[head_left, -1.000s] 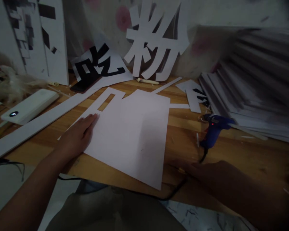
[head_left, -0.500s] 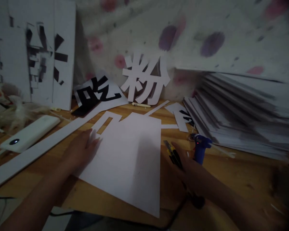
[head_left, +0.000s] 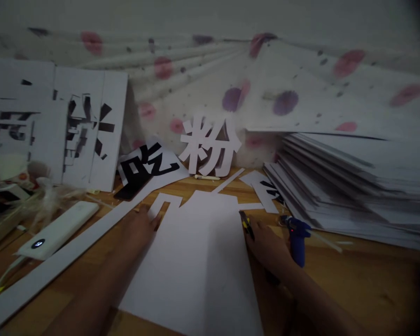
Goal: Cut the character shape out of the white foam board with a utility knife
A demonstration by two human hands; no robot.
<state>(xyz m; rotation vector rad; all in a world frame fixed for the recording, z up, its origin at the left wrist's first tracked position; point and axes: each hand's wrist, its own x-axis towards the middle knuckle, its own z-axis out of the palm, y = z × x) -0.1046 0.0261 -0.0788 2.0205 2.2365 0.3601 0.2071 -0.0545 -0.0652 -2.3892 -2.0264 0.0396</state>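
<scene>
Your right hand, clutching the cutter, now sits nearer the white board, edge within reach; left hand's grip unclear.

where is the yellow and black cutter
In the head view, the cutter is right of centre in the right hand, by the right edge of the white board, left of the blue glue gun.

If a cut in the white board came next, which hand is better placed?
Likely the right hand: it holds the utility knife beside the white board. The left hand, at the board's left edge, shows no tool.
</scene>
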